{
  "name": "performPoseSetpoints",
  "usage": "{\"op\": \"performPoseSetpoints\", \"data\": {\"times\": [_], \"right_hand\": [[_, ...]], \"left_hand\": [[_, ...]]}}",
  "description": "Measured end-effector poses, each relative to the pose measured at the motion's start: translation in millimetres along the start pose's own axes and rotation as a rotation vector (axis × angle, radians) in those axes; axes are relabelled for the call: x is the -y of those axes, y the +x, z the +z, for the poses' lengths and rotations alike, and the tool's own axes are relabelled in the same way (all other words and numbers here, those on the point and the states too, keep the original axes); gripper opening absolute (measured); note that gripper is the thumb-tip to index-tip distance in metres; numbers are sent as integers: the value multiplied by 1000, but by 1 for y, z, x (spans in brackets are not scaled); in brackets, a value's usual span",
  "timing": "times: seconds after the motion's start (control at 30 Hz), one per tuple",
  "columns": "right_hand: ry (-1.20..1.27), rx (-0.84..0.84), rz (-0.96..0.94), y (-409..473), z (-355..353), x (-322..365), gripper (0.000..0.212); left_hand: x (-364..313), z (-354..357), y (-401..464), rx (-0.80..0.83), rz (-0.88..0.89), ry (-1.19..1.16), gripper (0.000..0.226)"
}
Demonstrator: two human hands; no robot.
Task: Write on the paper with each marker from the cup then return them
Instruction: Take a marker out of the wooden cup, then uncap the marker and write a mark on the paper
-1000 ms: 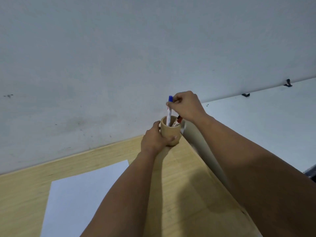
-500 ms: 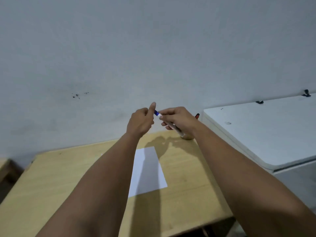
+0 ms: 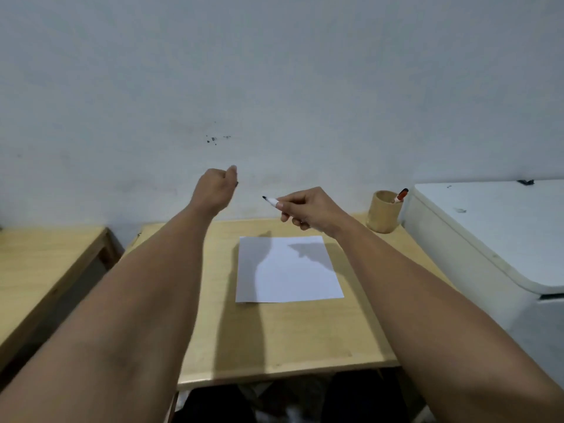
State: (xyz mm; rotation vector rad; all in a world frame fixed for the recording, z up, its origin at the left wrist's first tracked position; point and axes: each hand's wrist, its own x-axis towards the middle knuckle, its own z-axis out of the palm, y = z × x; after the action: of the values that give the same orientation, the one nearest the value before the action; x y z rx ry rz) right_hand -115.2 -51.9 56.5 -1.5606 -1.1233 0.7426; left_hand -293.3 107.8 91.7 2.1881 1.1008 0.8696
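Note:
My right hand (image 3: 311, 209) grips a white marker (image 3: 272, 202) above the paper's far edge, its bare dark tip pointing left. My left hand (image 3: 215, 187) is raised to the left of it in a fist, pinching the marker's cap (image 3: 236, 183), of which only a small dark bit shows. The white paper (image 3: 287, 268) lies flat on the wooden table (image 3: 305, 331) under both hands. A round wooden cup (image 3: 383, 216) stands at the table's far right corner, with a red-capped marker (image 3: 400, 195) leaning in it.
A white cabinet-like unit (image 3: 494, 233) stands against the table's right side, next to the cup. A second wooden table (image 3: 39, 261) sits to the left across a narrow gap. The grey wall runs directly behind both tables.
The blue-capped marker came out of the cup in my right hand. My left hand let go of the cup and pulled the cap off; the two hands have moved apart.

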Motion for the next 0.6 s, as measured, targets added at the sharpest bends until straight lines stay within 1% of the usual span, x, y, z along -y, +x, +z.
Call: {"op": "performPoseSetpoints", "data": {"times": [0.07,0.1,0.17,0.2,0.3,0.37,0.4,0.5,0.6], "right_hand": [[-12,-55,68,-2,-17,-20,24],[-2,-85,124,-2,-23,-28,22],[82,-146,214,-1,-28,-39,15],[158,-169,225,2,-27,-42,11],[415,-208,256,14,-20,-47,24],[569,-236,284,23,-20,-53,34],[633,-236,285,27,-19,-56,35],[675,-233,259,37,-15,-69,21],[635,-302,228,48,-6,-78,7]], "left_hand": [[29,-25,9,-81,-21,126,60],[42,-31,12,-84,-24,192,62],[64,-19,15,-30,-10,314,64],[73,-6,13,8,7,389,63],[99,34,-1,124,26,637,58],[116,53,-9,196,-26,723,55],[124,60,-12,217,-48,746,54],[141,78,-21,211,-35,805,49],[151,85,-24,186,3,838,51]]}}
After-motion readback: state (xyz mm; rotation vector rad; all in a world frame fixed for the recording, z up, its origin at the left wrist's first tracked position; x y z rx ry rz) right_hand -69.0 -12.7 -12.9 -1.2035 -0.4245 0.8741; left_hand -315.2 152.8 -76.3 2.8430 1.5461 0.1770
